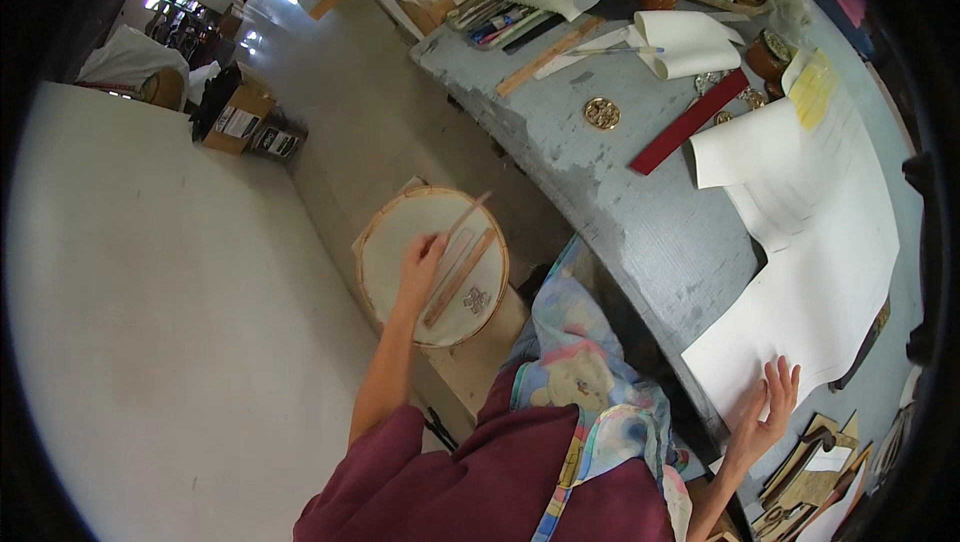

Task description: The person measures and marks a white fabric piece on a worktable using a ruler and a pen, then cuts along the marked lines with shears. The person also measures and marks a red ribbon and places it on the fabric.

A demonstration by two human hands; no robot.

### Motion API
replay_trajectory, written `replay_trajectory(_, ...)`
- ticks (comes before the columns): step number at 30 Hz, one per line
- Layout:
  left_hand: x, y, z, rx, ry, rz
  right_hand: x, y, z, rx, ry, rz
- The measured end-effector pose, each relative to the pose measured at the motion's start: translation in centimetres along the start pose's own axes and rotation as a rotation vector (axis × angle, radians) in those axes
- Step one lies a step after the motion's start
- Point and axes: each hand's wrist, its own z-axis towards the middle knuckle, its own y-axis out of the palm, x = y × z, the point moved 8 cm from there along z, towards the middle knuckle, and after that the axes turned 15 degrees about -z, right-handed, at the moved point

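Observation:
My left hand (424,254) is over a round white tray (385,287) with a light brown rim, which stands on a wooden bench at my left. Its fingers are closed on a thin brownish strip (474,208), slightly blurred, whose far end sticks out past them toward the rim. A flat wooden strip (462,277) and a small silvery metal piece (476,300) lie in the tray. On the right, my right hand (770,400) rests with fingers stretched out on the near end of a large white sheet (810,292) spread over the grey table.
The grey table (620,232) also bears a dark red strip (690,122), a round gold-coloured ornament (602,114), a wooden ruler (550,57) and a rolled white piece (688,44). Scissors (775,517) lie at lower right. A white wall (180,292) stands left of the tray.

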Motion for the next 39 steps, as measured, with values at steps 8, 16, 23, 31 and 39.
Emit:
replay_trajectory(8, 3.2, 1.0, -0.6, 0.198, 0.458, 0.393, -0.2, -0.6, 0.6, 0.008, 0.042, -0.012)
replay_trajectory(16, 23.6, 14.4, 8.3, 0.021, 1.003, 0.444, -1.3, -1.2, 0.3, 0.021, 0.041, -0.033)
replay_trajectory(23, 24.6, 14.5, 10.5, -0.001, 0.993, 0.428, -0.2, -1.3, -0.8, 0.014, 0.085, -0.028)
replay_trajectory(31, 22.0, 11.7, 10.5, -0.040, 0.591, 0.004, -1.4, -0.8, 0.2, 0.015, 0.043, 0.009)
replay_trajectory(39, 12.5, 2.2, 5.3, 0.130, 0.541, -0.095, -1.1, -0.2, 0.1, 0.003, 0.044, 0.018)
